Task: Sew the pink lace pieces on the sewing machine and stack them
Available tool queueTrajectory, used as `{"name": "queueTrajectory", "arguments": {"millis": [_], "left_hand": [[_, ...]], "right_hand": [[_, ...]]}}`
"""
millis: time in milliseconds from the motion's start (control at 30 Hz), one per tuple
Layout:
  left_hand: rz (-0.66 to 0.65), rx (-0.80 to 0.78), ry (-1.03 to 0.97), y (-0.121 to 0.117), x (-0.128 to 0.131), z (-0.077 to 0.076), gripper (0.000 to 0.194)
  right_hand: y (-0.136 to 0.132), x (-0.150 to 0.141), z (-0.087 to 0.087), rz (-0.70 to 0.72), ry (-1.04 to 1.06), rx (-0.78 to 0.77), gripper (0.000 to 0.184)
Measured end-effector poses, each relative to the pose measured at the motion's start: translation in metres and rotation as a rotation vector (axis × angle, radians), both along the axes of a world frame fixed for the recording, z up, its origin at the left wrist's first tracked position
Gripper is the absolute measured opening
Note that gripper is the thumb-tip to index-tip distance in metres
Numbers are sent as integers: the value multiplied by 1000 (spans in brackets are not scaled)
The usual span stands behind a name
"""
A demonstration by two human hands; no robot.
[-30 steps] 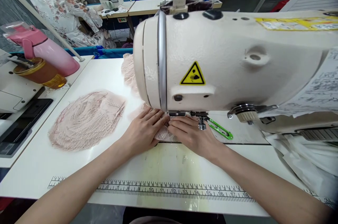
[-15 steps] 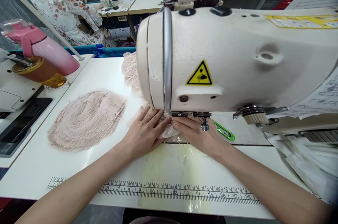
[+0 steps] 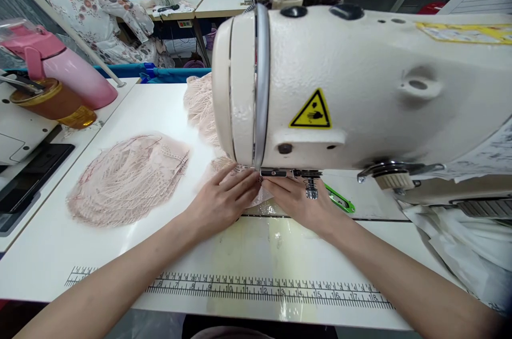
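A sewing machine (image 3: 360, 83) reaches across the bench from the right. Under the left end of its head lies a small piece of pale pink lace fabric (image 3: 262, 198), partly hidden by my hands and the machine. My left hand (image 3: 224, 195) rests flat on the lace, its fingers stretched toward the needle area. My right hand (image 3: 302, 201) comes in from the other side, fingers laid out on the fabric's right edge, partly covered by the machine's metal fittings. The two hands' fingertips nearly meet. Green thread snips (image 3: 340, 199) lie just beyond my right hand.
A round pile of pink lace pieces (image 3: 128, 184) lies at the left, another lace pile (image 3: 199, 107) behind the machine head. A pink bottle (image 3: 76, 72), an amber cup (image 3: 56, 104) and a phone (image 3: 36, 174) stand farther left. A printed ruler (image 3: 248, 287) runs along the front edge. Someone in a floral garment (image 3: 100, 24) is behind.
My left hand's fingers have drawn closer together and shifted slightly toward the needle area. My right hand stays nearly in place. The view has shifted a little.
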State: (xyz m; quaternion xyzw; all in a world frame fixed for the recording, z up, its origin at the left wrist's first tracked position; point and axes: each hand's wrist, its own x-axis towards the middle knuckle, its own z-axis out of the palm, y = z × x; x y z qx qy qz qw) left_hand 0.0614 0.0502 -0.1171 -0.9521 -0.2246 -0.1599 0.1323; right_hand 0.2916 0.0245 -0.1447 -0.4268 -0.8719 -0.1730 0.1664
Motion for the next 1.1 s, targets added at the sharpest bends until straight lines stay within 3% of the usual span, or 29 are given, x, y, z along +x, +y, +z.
{"name": "queueTrajectory", "arguments": {"millis": [133,233,367,700,900,1100], "left_hand": [[-81,-9,-58,3,-3,0,28],[-89,-47,-73,6,-6,2,27],[-100,-65,-92,9,-8,4,28],[-44,-67,-61,8,-7,2,31],[7,-14,-42,3,-4,0,30],[50,33,-33,-1,-1,-1,31]], "right_hand": [[-2,-6,16,29,-65,173,31],[-3,-12,24,76,-37,146,30],[-1,-20,19,185,12,87,23],[-2,-23,11,185,98,49,21],[-2,-18,6,156,112,-54,25],[-1,-18,12,126,48,42,22]]}}
